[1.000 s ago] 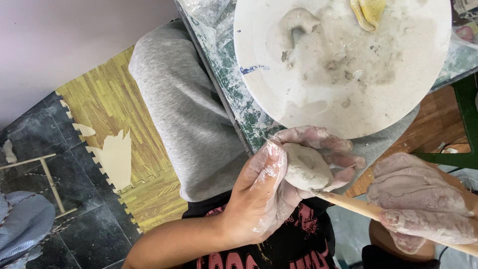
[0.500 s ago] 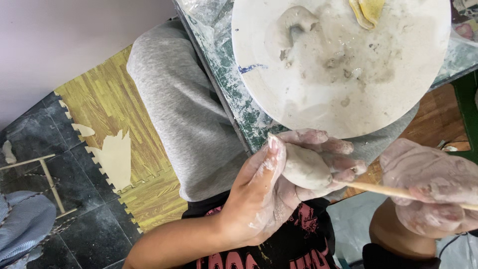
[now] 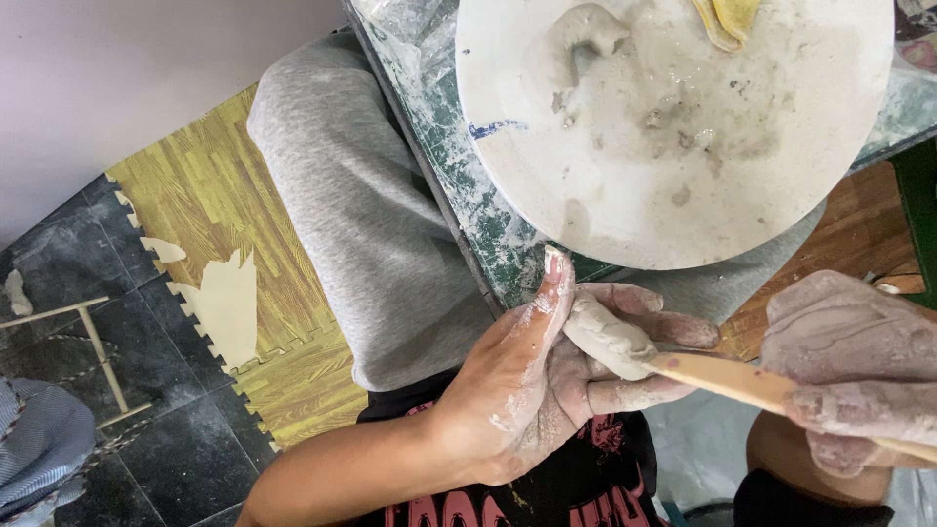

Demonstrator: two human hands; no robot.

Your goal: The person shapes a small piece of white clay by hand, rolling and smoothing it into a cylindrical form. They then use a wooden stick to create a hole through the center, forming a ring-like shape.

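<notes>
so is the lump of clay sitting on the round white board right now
No, the lump of clay is cupped in the left hand below the round white board, with the wooden tool touching it.

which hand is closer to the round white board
Left. The left hand, cupping a clay lump, sits just below the board; the right hand is lower right.

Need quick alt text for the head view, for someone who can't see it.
The left hand cups a small lump of grey clay while the right hand presses a wooden stick against it. Above them sits a round clay-smeared white board.
</notes>
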